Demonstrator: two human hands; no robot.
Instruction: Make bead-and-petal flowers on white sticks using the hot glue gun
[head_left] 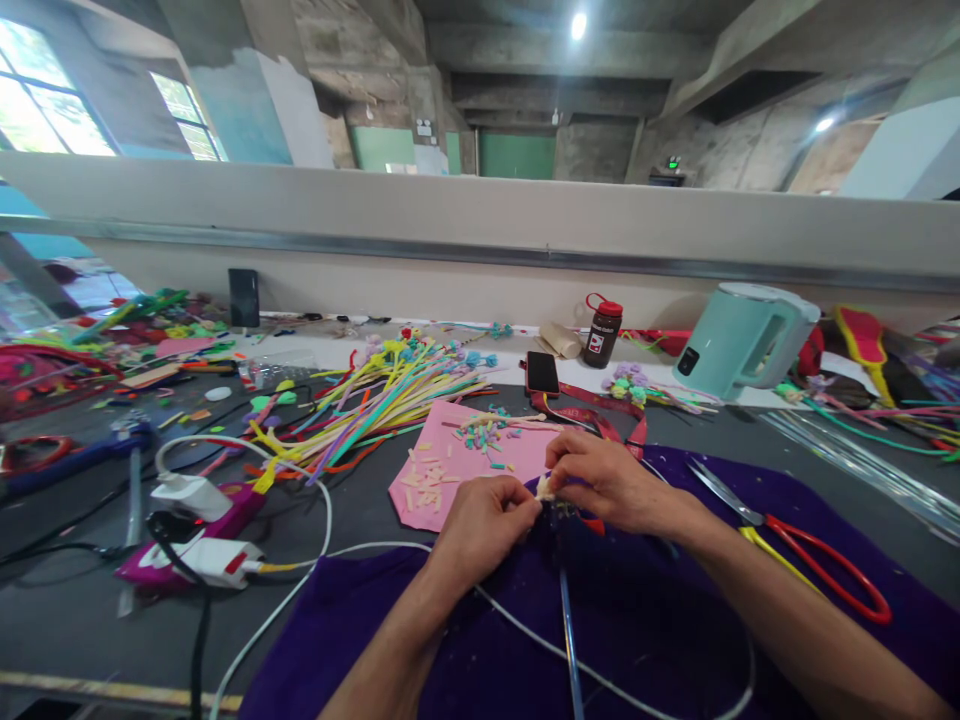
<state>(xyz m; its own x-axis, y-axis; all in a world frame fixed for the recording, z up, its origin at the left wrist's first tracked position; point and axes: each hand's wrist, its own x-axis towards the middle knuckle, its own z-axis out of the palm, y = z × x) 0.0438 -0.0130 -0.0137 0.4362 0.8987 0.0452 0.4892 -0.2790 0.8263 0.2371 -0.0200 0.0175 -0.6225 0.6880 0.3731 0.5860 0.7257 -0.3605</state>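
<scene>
My left hand [484, 525] and my right hand [611, 485] meet in front of me. Both pinch a small cream fuzzy piece [544, 489], which looks like bent pipe cleaner; fingers cover part of it. Just below it is a dark, blurred bunch that I cannot make out. A thin shiny rod [568, 640] runs down from there over the dark purple cloth [645, 620]. Beyond my hands lies a pink sheet [416, 450] with cream cut pieces [427, 482] and a small heap of multicoloured pieces [484, 430].
Red-handled scissors [817, 560] lie on the right. Bundled pipe cleaners [390, 410] spread at centre left. A white cable [330, 510] loops from the power strip [240, 515] across the cloth. A phone [541, 373], a brown bottle [602, 335] and a mint kettle [739, 340] stand farther back.
</scene>
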